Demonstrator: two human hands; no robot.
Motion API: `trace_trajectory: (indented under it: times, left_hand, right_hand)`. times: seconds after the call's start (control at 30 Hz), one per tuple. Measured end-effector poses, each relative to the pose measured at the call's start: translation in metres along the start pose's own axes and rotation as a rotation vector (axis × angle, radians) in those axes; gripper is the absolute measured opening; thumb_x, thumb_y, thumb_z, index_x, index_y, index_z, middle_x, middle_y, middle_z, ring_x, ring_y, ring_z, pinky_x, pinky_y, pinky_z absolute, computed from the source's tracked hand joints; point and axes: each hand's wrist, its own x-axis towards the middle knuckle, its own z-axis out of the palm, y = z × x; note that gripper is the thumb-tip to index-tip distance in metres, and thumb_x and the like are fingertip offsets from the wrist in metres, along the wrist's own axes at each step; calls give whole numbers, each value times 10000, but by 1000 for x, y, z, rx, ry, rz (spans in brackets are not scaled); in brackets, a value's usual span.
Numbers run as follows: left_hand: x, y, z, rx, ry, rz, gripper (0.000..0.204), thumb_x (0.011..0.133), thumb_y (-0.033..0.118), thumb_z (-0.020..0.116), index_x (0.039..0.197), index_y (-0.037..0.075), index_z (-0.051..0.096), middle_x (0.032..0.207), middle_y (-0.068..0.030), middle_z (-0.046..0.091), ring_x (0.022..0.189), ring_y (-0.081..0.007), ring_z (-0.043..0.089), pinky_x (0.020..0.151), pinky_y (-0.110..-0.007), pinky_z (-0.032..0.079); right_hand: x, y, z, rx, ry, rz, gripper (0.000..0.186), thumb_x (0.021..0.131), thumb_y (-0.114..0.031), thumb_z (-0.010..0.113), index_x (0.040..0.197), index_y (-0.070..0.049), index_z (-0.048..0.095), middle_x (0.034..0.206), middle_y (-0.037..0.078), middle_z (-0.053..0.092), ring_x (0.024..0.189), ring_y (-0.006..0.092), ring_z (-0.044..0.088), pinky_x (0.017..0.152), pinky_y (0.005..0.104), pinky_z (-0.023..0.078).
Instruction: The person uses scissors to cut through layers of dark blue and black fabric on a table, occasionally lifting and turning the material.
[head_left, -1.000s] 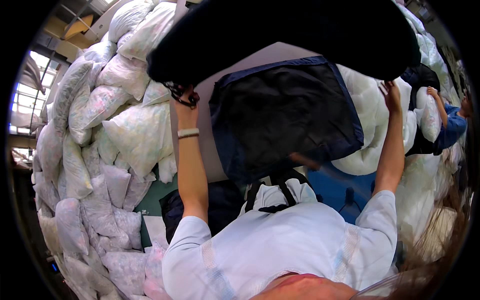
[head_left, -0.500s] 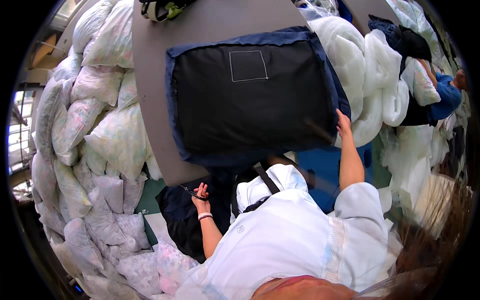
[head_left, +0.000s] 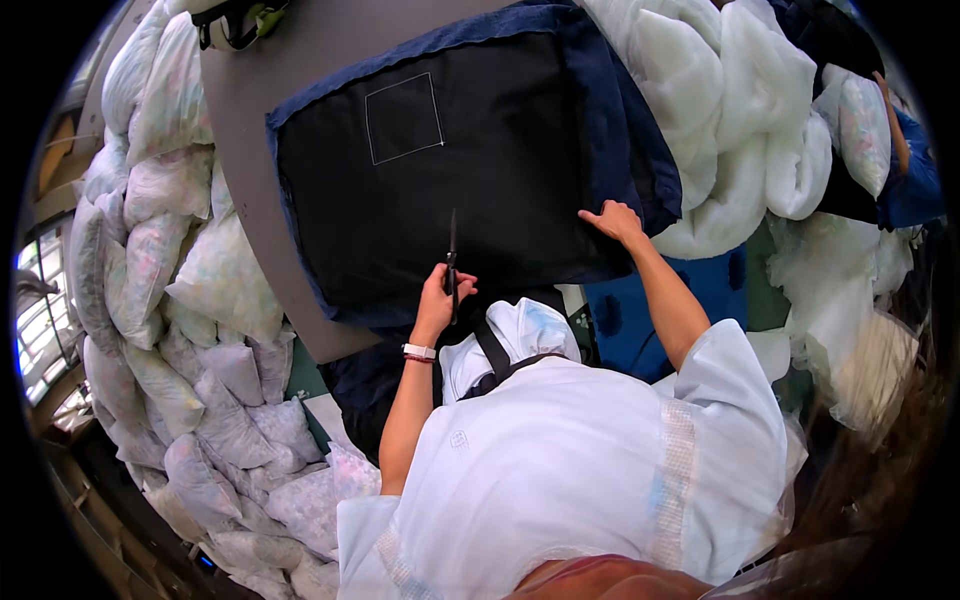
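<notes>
A large black cushion [head_left: 450, 170] with a dark blue border and a white stitched square lies flat on the grey table [head_left: 245, 150]. My left hand [head_left: 440, 295] grips a pair of black scissors [head_left: 452, 262] at the cushion's near edge, with the blades pointing away from me over the black fabric. My right hand [head_left: 612, 220] rests flat on the cushion's near right corner, fingers spread, holding nothing.
Bagged pillows [head_left: 170, 300] are stacked high along the left. Rolls of white stuffing [head_left: 740, 120] pile up at the upper right. Another person's blue sleeve [head_left: 915, 180] shows at the right edge. Blue fabric [head_left: 620, 320] lies below the table. A dark strap bundle [head_left: 235, 20] sits at the table's far end.
The cushion was held up in both hands, then laid on the table. My left hand dropped low and came back up with scissors; my right hand moved onto the cushion's corner.
</notes>
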Motion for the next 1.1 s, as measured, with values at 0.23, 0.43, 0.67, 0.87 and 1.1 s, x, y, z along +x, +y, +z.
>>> trace_trajectory:
  times: [0.23,0.43,0.67,0.87,1.1]
  left_hand:
    - [28,21,49,236,-47,-115,195,809,45,636,901,-16,475,872,-127,647,770,-166,639,725,-287,515]
    - [30,3,7,641,499,89,156,769,59,666,845,0,543,762,-85,651,727,-152,632,676,-271,482]
    - [-15,-68,-146,610,1276,-62,270,711,125,712,895,28,540,762,-91,613,734,-254,611,701,-367,468]
    - [-33,-117,-276,618,1153,-298,311,680,203,749,802,34,518,802,-142,610,782,-336,601,752,-411,463]
    - [4,-131,-343,204,805,-259,239,718,28,681,888,-25,523,760,-71,584,687,-179,576,626,-308,467]
  right_hand:
    - [12,11,41,-3,-63,-146,270,758,-262,586,882,-32,656,923,204,642,910,370,614,818,449,489]
    - [27,65,44,284,-5,-173,211,748,-240,594,835,-53,641,800,151,648,799,313,631,732,391,486]
    - [3,76,78,572,166,-162,172,805,-193,581,855,-34,624,746,103,641,722,227,627,693,327,477]
    - [-22,41,117,678,300,-92,214,797,-167,601,967,-38,588,834,100,630,803,201,608,743,306,466]
    - [-108,-80,106,160,981,-121,236,731,-96,549,960,-41,571,1006,154,555,990,345,478,898,419,378]
